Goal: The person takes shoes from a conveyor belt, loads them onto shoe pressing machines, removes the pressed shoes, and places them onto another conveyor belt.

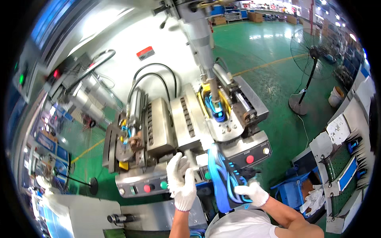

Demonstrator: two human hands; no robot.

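My right hand (255, 193), in a white knit glove, grips a blue and black shoe upper (220, 178) by its lace side. The upper hangs in front of the machine's control panel, long side roughly upright. To its left, my left hand (181, 183), also gloved, is raised with fingers and thumb apart and holds nothing. It is in front of the metal machine (191, 127) and covers part of the panel. At the machine's right station, another blue shoe piece (217, 112) sits under a vertical press rod (214, 89).
Red and green buttons line the control panel (139, 189). Another station (127, 146) stands at the machine's left. A blue bin (291, 191) and a rack with shoe pieces (344, 174) are at the right. A standing fan (313, 53) rises from the green floor.
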